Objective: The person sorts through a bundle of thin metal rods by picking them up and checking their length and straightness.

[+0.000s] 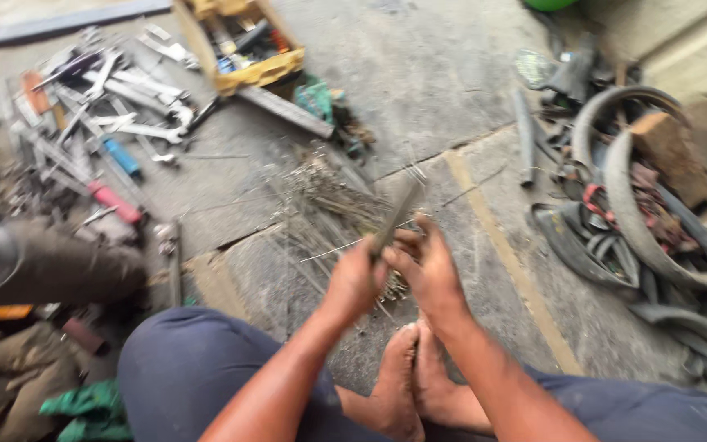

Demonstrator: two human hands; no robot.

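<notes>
My left hand (353, 282) and right hand (427, 266) both close around a flat grey metal strip (394, 217), held upright over the loose pile of thin wire spokes (329, 200) on the cracked concrete floor (435, 74). My bare feet (415, 381) sit just below; a slipping grip could drop it onto them.
</notes>
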